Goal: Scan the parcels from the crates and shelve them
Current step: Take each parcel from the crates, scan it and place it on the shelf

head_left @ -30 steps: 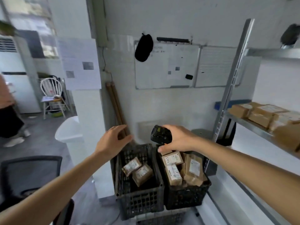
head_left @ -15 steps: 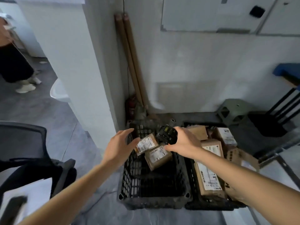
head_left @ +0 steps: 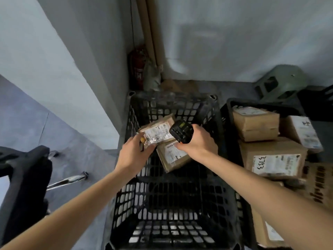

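The left hand (head_left: 134, 153) is reaching into the black lattice crate (head_left: 167, 195) and taking hold of the upper parcel (head_left: 157, 131), its fingers curling around the near left corner, right at the edge of the white label. The right hand (head_left: 197, 141) is wrapping tightly around a black handheld scanner (head_left: 181, 132), whose head is sitting at about three o'clock from that label and nearly touching the parcel's right end. Both forearms are stretching in from six o'clock toward the middle of the view.

A second parcel (head_left: 173, 156) is lying tilted in the same crate, just beneath the first and partly under the right wrist, label facing up. Apart from those two, the crate's floor is showing bare mesh.

At three o'clock a second crate (head_left: 232, 105) is standing against the first, piled with more cardboard parcels (head_left: 272, 159); the nearest large one is carrying handwritten digits on its label, which are reading upside down from here.

At twelve o'clock, wooden poles (head_left: 151, 33) are leaning in the wall corner beside a red extinguisher (head_left: 137, 69). A green stool (head_left: 281, 83) is sitting at two o'clock, and a black office chair (head_left: 25, 177) is occupying nine o'clock on the grey floor.
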A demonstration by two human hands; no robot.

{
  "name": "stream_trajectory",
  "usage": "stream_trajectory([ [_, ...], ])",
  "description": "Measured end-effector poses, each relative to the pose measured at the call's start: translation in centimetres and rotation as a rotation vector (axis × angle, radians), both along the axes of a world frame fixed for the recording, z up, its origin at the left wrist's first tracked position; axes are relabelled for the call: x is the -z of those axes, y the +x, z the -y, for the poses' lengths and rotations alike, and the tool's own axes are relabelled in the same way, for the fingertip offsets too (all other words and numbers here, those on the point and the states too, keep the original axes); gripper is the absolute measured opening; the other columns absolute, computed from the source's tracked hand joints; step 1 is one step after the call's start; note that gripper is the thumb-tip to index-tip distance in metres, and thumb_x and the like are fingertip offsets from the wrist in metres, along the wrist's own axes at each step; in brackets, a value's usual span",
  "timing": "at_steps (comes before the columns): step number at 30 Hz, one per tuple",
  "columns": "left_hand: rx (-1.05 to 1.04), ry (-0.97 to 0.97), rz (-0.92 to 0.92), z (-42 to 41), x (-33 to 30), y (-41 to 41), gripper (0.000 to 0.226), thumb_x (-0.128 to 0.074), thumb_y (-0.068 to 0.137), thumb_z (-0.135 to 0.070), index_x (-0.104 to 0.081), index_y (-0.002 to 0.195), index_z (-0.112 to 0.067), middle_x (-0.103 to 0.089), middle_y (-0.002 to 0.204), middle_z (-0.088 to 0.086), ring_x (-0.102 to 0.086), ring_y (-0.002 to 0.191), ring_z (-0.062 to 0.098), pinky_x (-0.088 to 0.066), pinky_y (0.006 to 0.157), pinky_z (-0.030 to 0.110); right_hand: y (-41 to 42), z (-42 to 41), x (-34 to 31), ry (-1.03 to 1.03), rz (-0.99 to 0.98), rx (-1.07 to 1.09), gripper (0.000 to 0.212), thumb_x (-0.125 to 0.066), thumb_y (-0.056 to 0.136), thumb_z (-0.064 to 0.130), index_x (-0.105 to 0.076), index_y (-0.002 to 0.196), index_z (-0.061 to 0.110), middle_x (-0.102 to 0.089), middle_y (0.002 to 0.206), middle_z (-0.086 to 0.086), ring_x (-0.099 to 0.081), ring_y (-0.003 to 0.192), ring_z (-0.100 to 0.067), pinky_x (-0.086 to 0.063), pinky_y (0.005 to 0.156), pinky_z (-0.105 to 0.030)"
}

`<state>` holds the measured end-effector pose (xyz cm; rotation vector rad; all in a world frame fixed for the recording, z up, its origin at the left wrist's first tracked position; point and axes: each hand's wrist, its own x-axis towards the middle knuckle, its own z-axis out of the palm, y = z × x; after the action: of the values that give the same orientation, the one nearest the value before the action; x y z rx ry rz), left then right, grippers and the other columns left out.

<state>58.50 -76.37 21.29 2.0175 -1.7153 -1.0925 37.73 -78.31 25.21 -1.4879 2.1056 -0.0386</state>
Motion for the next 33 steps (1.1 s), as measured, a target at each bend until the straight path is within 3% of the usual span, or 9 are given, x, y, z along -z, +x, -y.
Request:
stream_trajectory([
  [3, -0.035, 0.054, -0.016, 1.1, 3.7, -1.1, 0.052, -0.062, 0.097, -0.041, -0.049, 0.144, -0.023, -0.068, 0.121, 0.004, -0.065, 0.104, 0.027, -0.045, 0.070, 0.031, -0.7, 1.8, 3.3, 0.018, 0.016, 0.002, 0.065, -0.084, 0.071, 0.055, -0.055, 0.121, 0.025, -0.063, 0.115, 0.004, -0.065, 0.105, -0.024, -0.053, 0.080, -0.035],
  [5, -0.073, 0.067, -0.041, 1.8, 5.9, -2.0, 0.045, -0.062, 0.098, -0.033, -0.050, 0.141, -0.025, -0.067, 0.121, -0.006, -0.064, 0.101, 0.019, -0.042, 0.066, 0.023, -1.2, 2.9, 5.1, 0.023, 0.026, 0.001, 0.064, -0.085, 0.069, 0.052, -0.056, 0.120, 0.026, -0.064, 0.116, 0.004, -0.066, 0.105, -0.024, -0.054, 0.082, -0.035],
  [7, -0.134, 0.075, -0.069, 2.7, 7.7, -2.8, 0.047, -0.062, 0.098, -0.032, -0.049, 0.142, -0.025, -0.064, 0.126, -0.010, -0.062, 0.108, 0.015, -0.043, 0.070, 0.018, -1.6, 4.0, 6.7, 0.025, 0.044, -0.014, 0.063, -0.085, 0.069, 0.048, -0.057, 0.121, 0.026, -0.064, 0.117, 0.005, -0.066, 0.105, -0.022, -0.054, 0.083, -0.034],
  [10, -0.234, 0.131, -0.068, 3.7, 9.9, -3.5, 0.053, -0.063, 0.095, -0.039, -0.044, 0.143, -0.027, -0.063, 0.131, 0.001, -0.062, 0.112, 0.025, -0.047, 0.081, 0.032, -2.1, 5.3, 8.3, 0.008, 0.092, -0.047, 0.060, -0.087, 0.069, 0.042, -0.058, 0.120, 0.025, -0.065, 0.115, 0.005, -0.066, 0.103, -0.020, -0.055, 0.085, -0.034],
  [18, -0.387, 0.262, -0.161, 5.2, 13.1, -4.1, 0.069, -0.066, 0.095, -0.034, -0.026, 0.150, -0.025, -0.064, 0.127, 0.007, -0.064, 0.108, 0.032, -0.044, 0.078, 0.033, -2.3, 6.9, 10.9, 0.004, 0.291, -0.042, 0.051, -0.089, 0.067, 0.030, -0.059, 0.108, 0.027, -0.067, 0.099, 0.010, -0.065, 0.092, -0.011, -0.056, 0.081, -0.032],
  [22, -0.419, 0.233, -0.201, 4.8, 12.8, -3.8, 0.055, -0.071, 0.092, -0.033, -0.040, 0.138, -0.031, -0.067, 0.118, -0.005, -0.064, 0.099, 0.019, -0.042, 0.068, 0.027, -2.6, 6.4, 10.8, -0.002, 0.376, 0.006, 0.055, -0.089, 0.069, 0.023, -0.060, 0.115, 0.030, -0.068, 0.101, 0.013, -0.063, 0.091, -0.002, -0.048, 0.072, -0.014],
  [26, -0.405, 0.147, -0.199, 4.3, 10.7, -3.5, 0.042, -0.066, 0.094, -0.025, -0.047, 0.131, -0.027, -0.068, 0.115, -0.005, -0.065, 0.096, 0.017, -0.044, 0.063, 0.024, -2.6, 5.7, 9.2, -0.046, 0.388, -0.012, 0.051, -0.089, 0.070, 0.024, -0.057, 0.108, 0.036, -0.067, 0.103, 0.016, -0.063, 0.095, -0.003, -0.051, 0.081, -0.020],
  [30, -0.319, 0.075, -0.229, 3.7, 7.5, -2.9, 0.033, -0.064, 0.096, -0.015, -0.051, 0.125, -0.026, -0.066, 0.118, -0.011, -0.063, 0.107, 0.010, -0.047, 0.073, 0.013, -2.6, 4.8, 6.4, -0.084, 0.366, -0.013, 0.038, -0.088, 0.070, 0.025, -0.061, 0.096, 0.029, -0.065, 0.097, 0.012, -0.062, 0.089, -0.002, -0.049, 0.072, -0.018],
  [33, -0.283, -0.007, -0.161, 3.2, 4.4, -2.2, 0.045, -0.067, 0.095, -0.025, -0.049, 0.136, -0.019, -0.061, 0.129, -0.003, -0.060, 0.115, 0.015, -0.053, 0.092, 0.028, -2.6, 3.9, 4.0, -0.124, 0.367, 0.024, 0.042, -0.088, 0.068, 0.027, -0.066, 0.104, 0.026, -0.067, 0.102, 0.010, -0.064, 0.092, -0.004, -0.049, 0.073, -0.019],
])
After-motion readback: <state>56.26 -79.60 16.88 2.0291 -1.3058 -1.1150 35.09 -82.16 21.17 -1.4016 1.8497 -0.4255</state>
